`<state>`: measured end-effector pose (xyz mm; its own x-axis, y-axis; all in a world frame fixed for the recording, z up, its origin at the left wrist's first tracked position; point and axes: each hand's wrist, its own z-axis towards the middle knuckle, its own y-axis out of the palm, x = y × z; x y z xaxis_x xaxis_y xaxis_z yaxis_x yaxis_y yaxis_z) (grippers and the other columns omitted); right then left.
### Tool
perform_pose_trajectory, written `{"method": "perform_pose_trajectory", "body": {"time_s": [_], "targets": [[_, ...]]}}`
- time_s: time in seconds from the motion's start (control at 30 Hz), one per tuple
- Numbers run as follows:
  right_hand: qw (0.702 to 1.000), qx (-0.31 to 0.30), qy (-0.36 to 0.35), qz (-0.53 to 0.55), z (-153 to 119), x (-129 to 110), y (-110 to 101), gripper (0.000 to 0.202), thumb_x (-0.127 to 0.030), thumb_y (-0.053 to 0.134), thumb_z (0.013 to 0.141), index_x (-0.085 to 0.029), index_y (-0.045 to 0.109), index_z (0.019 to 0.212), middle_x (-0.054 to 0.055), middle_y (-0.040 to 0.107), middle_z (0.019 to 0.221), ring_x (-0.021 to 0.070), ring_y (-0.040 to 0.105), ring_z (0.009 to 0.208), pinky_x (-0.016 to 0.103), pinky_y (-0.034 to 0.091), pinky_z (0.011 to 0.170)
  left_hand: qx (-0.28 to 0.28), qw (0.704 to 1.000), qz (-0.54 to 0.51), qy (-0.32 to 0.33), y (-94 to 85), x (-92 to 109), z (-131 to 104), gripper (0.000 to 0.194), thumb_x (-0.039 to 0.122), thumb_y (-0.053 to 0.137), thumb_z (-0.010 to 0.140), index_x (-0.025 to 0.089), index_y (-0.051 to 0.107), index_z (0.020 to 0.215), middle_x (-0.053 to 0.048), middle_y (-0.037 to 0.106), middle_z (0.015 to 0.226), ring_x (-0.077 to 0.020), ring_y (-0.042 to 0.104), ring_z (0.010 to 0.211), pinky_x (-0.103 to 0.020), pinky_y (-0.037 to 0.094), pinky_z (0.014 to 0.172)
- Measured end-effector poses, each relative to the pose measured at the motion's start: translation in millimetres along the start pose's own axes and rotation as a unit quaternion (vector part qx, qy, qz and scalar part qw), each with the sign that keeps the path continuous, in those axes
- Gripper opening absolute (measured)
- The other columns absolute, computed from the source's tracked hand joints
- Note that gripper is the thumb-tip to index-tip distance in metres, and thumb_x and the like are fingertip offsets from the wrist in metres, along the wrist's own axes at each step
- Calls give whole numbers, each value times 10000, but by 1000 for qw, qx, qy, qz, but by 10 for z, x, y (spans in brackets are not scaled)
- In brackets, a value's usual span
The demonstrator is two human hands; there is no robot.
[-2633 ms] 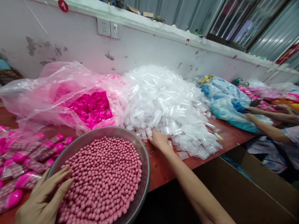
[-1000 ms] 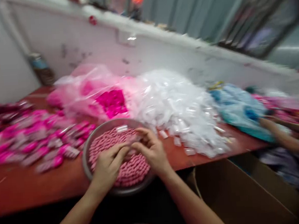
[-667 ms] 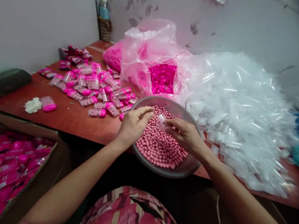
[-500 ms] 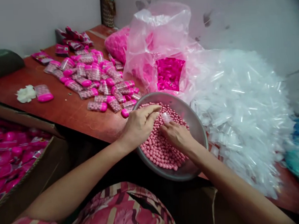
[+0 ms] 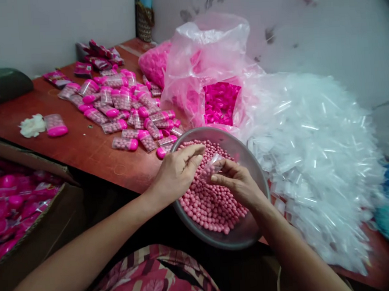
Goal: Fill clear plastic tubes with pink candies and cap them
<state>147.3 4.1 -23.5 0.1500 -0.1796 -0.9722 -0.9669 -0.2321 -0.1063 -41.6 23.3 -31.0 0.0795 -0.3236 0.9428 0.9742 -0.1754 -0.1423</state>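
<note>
near the middle of the frame the right hand (image 5: 239, 184) pinches a small clear tube (image 5: 213, 165) over the metal bowl (image 5: 248, 159) of pink beads (image 5: 211, 203), its open end angled up-left toward the left hand (image 5: 176, 175), whose fingertips are bunched just beside it.

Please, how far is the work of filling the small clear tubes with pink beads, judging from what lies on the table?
Done: many filled tubes with pink caps lie on the table, and more fill the cardboard box. In hand: the right hand holds one clear tube over the metal bowl, and the left hand gathers pink beads. Left: a large heap of empty tubes and a bag of pink caps.
</note>
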Motion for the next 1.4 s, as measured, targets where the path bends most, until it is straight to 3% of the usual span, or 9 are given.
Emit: {"method": "perform_pose_trajectory", "body": {"time_s": [0.17, 0.3, 0.47, 0.53, 0.67, 0.77, 0.87, 1.17, 1.4], "targets": [[998, 25, -49, 18, -74, -8, -6, 213, -227, 713, 690, -193, 562, 836, -21, 602, 781, 113, 591, 728, 271, 514, 706, -111, 994, 4, -3, 92, 80, -58, 269, 195, 508, 827, 193, 628, 1068, -42, 677, 1039, -190, 617, 970, -317, 476, 877], [980, 45, -121, -153, -134, -80, -116, 173, -284, 629, 764, -188, 534, 872, 3, 595, 779, 143, 590, 718, 283, 496, 667, -65, 996, -37, -49, 175, 61, -64, 309, 192, 533, 802, 158, 603, 1101, -73, 647, 1107, -200, 599, 1017, -331, 460, 913], [778, -67, -143, -608, -52, -59, -97, 140, -182, 443, 867, -136, 572, 838, 104, 610, 857, 186, 586, 742, 289, 423, 656, 16, 997, -62, -44, 224, 4, -35, 293, 197, 525, 800, 112, 607, 1069, -100, 642, 1106, -195, 586, 1042, -341, 436, 952], [756, -140, -134, -625, 36, 8, 16, 138, -108, 433, 840, -126, 570, 832, 108, 613, 851, 175, 582, 723, 274, 413, 643, 30, 997, -60, -32, 237, 2, -36, 278, 196, 513, 809, 108, 611, 1054, -103, 644, 1101, -187, 585, 1042, -339, 430, 958], [811, -150, -138, -548, 128, 56, 117, 63, -120, 504, 800, -147, 541, 841, 43, 609, 802, 135, 566, 694, 238, 425, 628, 71, 992, -98, -27, 237, 1, -65, 297, 217, 509, 831, 112, 582, 1099, -108, 614, 1152, -175, 561, 1085, -326, 410, 980], [945, -124, -85, -291, 64, -20, -2, 81, -189, 548, 800, -160, 510, 864, 7, 592, 768, 129, 580, 706, 253, 470, 651, 71, 987, -138, -43, 226, 1, -74, 319, 272, 502, 853, 129, 567, 1130, -105, 605, 1170, -184, 553, 1100, -336, 404, 982], [995, -87, -31, -25, -32, -95, -120, 160, -222, 619, 757, -168, 508, 859, -9, 582, 783, 131, 598, 742, 296, 501, 711, 2, 986, -146, -80, 228, 27, -55, 336, 299, 560, 821, 124, 594, 1106, -109, 631, 1125, -206, 574, 1061, -345, 425, 950], [980, -1, -157, -122, -166, -93, -236, 326, -263, 661, 758, -227, 512, 1046, 27, 613, 912, 148, 622, 788, 285, 523, 698, -126, 991, -33, -12, 253, 148, -34, 242, 169, 517, 828, 180, 670, 1016, -44, 690, 943, -181, 614, 892, -296, 454, 842], [866, -23, -344, -362, -245, -243, -342, 227, -208, 534, 855, -240, 582, 1074, 70, 614, 1029, 177, 576, 974, 308, 469, 840, -174, 985, -4, 16, 258, 146, -7, 304, 156, 506, 825, 205, 645, 1090, -47, 685, 1008, -187, 611, 938, -303, 444, 878]]}}
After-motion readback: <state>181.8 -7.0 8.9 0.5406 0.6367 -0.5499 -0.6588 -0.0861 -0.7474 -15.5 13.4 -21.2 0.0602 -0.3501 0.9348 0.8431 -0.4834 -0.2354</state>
